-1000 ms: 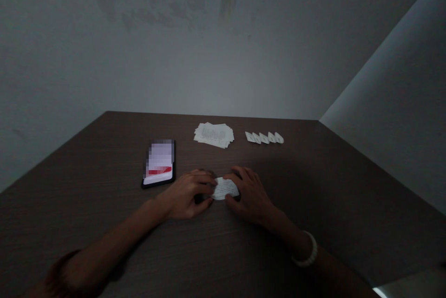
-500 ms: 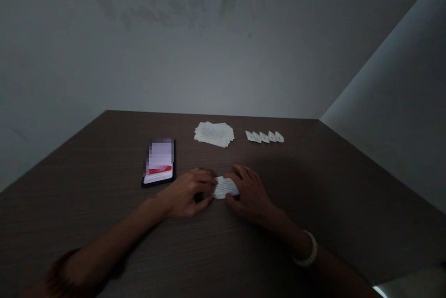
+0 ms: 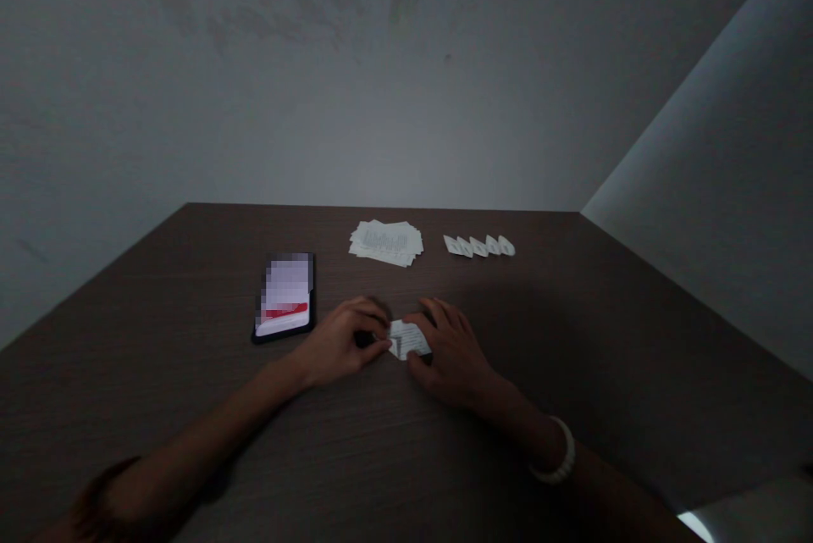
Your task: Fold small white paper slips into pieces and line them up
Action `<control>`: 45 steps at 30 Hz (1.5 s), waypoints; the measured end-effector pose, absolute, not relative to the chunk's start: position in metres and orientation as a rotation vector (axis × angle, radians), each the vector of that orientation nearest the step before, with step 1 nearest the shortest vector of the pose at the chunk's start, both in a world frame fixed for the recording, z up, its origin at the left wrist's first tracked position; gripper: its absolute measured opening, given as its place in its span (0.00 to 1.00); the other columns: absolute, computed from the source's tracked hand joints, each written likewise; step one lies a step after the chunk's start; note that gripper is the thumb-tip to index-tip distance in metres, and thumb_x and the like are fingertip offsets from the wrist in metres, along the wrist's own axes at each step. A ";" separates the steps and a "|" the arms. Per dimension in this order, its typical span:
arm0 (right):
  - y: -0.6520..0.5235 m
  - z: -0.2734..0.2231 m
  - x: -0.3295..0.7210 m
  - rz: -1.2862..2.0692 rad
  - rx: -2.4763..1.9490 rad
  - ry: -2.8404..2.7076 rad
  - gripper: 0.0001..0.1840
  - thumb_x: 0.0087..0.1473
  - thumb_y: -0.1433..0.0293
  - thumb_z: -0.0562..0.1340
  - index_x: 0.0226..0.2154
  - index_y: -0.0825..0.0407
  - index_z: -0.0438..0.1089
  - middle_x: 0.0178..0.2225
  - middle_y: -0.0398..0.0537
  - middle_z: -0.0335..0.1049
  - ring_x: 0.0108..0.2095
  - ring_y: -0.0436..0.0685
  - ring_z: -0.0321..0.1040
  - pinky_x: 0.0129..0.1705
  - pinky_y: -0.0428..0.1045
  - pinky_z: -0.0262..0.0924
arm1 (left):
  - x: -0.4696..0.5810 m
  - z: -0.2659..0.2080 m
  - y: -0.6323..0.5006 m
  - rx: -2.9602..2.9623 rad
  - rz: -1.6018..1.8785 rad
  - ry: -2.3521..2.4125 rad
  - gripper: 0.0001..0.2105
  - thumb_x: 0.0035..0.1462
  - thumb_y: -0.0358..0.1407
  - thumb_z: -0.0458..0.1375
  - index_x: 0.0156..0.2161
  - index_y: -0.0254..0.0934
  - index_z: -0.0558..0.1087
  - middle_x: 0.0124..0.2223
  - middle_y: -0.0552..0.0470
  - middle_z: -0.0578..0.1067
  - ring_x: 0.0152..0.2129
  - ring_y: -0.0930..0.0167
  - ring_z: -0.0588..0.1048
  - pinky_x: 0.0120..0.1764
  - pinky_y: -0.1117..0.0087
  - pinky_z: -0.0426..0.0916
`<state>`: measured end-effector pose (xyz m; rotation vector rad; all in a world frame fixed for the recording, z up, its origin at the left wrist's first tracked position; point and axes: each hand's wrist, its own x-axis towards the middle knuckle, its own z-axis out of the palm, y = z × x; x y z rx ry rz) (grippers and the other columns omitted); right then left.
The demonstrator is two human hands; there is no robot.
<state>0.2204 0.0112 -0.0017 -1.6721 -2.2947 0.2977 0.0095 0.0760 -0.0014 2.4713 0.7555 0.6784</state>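
A small piece of printed white paper (image 3: 408, 339) lies on the brown table between my hands, with a fold showing at its left end. My left hand (image 3: 346, 341) pinches that left end between thumb and fingers. From the other side, my right hand (image 3: 450, 352) grips the paper's right part, thumb at the near edge and fingers at the far edge. The paper's outer ends are partly hidden by my fingers. A pale beaded bracelet (image 3: 561, 451) circles my right wrist.
Behind my hands lies a loose stack of printed paper sheets (image 3: 386, 243). Several small folded paper pieces (image 3: 478, 246) form a row to its right. A phone (image 3: 284, 297) with a lit screen rests left of my left hand. The table (image 3: 209, 272) meets a grey wall (image 3: 394, 128).
My left fingers have turned up the paper's left end, where a fold now shows. My right hand keeps its hold. The whole view has shifted slightly.
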 end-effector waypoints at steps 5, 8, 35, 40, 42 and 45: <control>0.011 -0.001 0.220 0.295 -1.663 -2.289 0.25 0.53 0.64 0.59 0.54 0.48 0.63 0.61 0.55 0.52 0.62 0.66 0.46 0.62 0.62 0.41 | 0.010 0.001 0.080 2.410 0.626 0.711 0.03 0.54 0.36 0.63 0.35 0.40 0.78 0.39 0.51 0.77 0.41 0.67 0.73 0.47 0.62 0.65; 0.011 -0.002 0.220 0.295 -1.666 -2.290 0.25 0.53 0.64 0.58 0.54 0.48 0.63 0.61 0.55 0.52 0.62 0.66 0.45 0.62 0.62 0.41 | 0.011 0.003 0.080 2.389 0.603 0.695 0.03 0.55 0.35 0.63 0.34 0.40 0.78 0.39 0.51 0.77 0.40 0.67 0.73 0.47 0.62 0.65; 0.010 -0.006 0.219 0.248 -1.670 -2.261 0.25 0.53 0.63 0.58 0.53 0.49 0.63 0.62 0.54 0.52 0.62 0.65 0.45 0.63 0.62 0.40 | 0.033 -0.009 0.068 2.413 0.652 1.255 0.07 0.52 0.36 0.61 0.26 0.37 0.70 0.34 0.50 0.74 0.39 0.62 0.68 0.43 0.57 0.61; 0.010 -0.006 0.219 0.245 -1.669 -2.257 0.24 0.53 0.63 0.58 0.53 0.49 0.64 0.62 0.54 0.52 0.62 0.65 0.45 0.63 0.62 0.39 | 0.035 -0.007 0.066 2.405 0.617 1.283 0.06 0.52 0.35 0.61 0.27 0.37 0.70 0.33 0.50 0.74 0.39 0.61 0.68 0.42 0.57 0.61; 0.010 -0.006 0.219 0.255 -1.665 -2.255 0.24 0.53 0.63 0.59 0.53 0.49 0.64 0.61 0.54 0.53 0.62 0.65 0.45 0.63 0.62 0.39 | 0.035 -0.006 0.066 2.409 0.614 1.288 0.05 0.52 0.34 0.61 0.27 0.37 0.70 0.33 0.50 0.74 0.39 0.61 0.68 0.42 0.58 0.60; 0.012 -0.005 0.222 0.289 -1.646 -2.244 0.24 0.53 0.64 0.60 0.53 0.48 0.65 0.61 0.54 0.54 0.62 0.64 0.46 0.62 0.61 0.41 | 0.035 -0.007 0.065 2.428 0.613 1.278 0.04 0.52 0.34 0.60 0.28 0.37 0.71 0.34 0.50 0.74 0.39 0.61 0.68 0.42 0.58 0.60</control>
